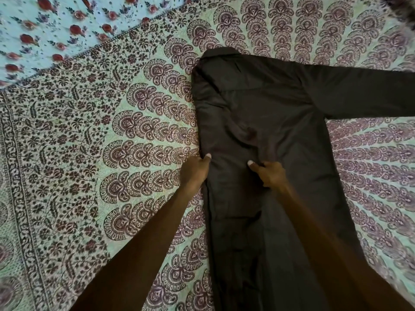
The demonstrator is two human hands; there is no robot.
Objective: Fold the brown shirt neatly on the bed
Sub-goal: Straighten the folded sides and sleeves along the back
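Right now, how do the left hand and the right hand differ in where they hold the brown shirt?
The left hand grips the brown shirt at its left edge, while the right hand pinches the fabric further in, near the middle. The left hand lies partly over the patterned bed cover; the right hand lies wholly over the shirt. Both have curled fingers, sit at about the same level, and turn their thumbs towards each other.

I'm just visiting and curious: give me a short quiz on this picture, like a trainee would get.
1. True or false: the left hand and the right hand both grip the brown shirt.
2. The outstretched sleeve points toward the picture's: A right, B left, C bottom.
3. Fill in: the red-flowered cloth lies at the upper ____ corner.
Key: 1 true; 2 A; 3 left.
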